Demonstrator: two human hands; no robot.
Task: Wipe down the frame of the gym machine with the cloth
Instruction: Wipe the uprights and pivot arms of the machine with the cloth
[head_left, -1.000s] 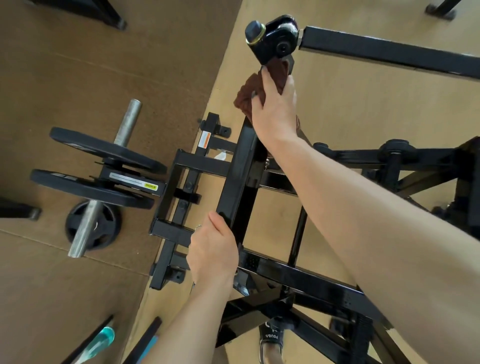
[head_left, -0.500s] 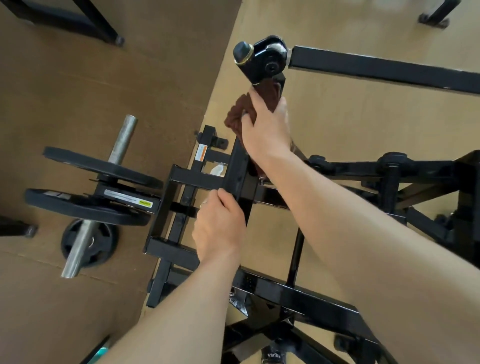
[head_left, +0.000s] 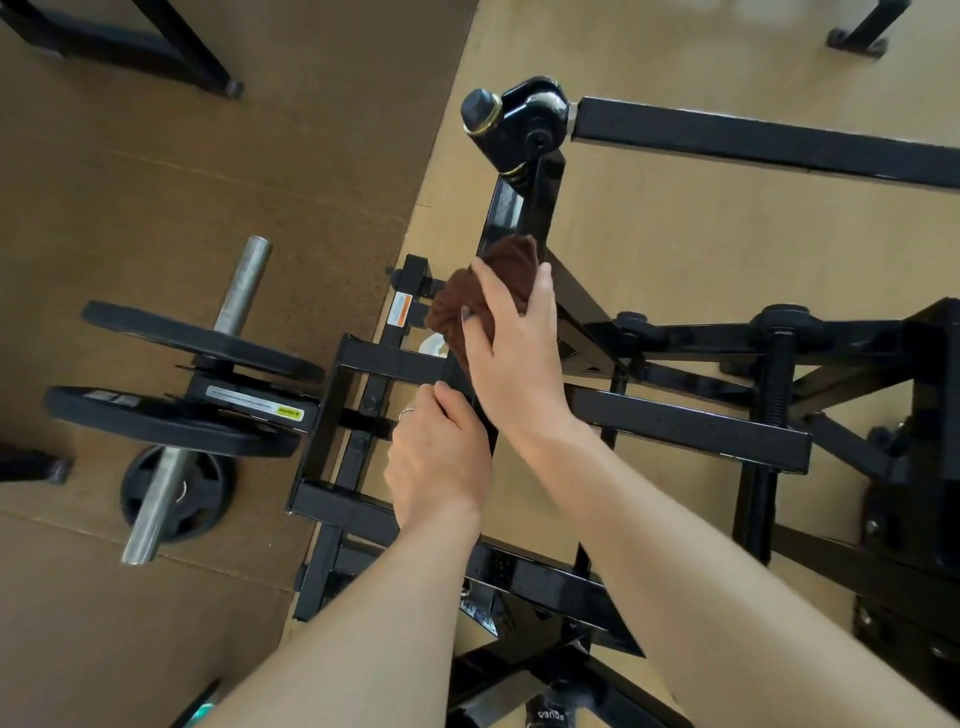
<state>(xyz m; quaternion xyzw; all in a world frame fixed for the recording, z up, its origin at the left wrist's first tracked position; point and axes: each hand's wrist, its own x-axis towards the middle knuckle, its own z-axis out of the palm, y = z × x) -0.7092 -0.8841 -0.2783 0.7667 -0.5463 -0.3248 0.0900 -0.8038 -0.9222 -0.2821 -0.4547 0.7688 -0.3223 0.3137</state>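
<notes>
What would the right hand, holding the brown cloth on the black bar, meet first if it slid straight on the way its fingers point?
Probably the glossy black pivot joint atop the black upright bar. The right hand points up along that bar behind the crumpled brown cloth, though depth is hard to judge.

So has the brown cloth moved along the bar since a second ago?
Yes. The cloth in the right hand has slid down the bar, away from the pivot joint, toward the left hand.

Bare forearms, a thin ring on the left hand.
</notes>
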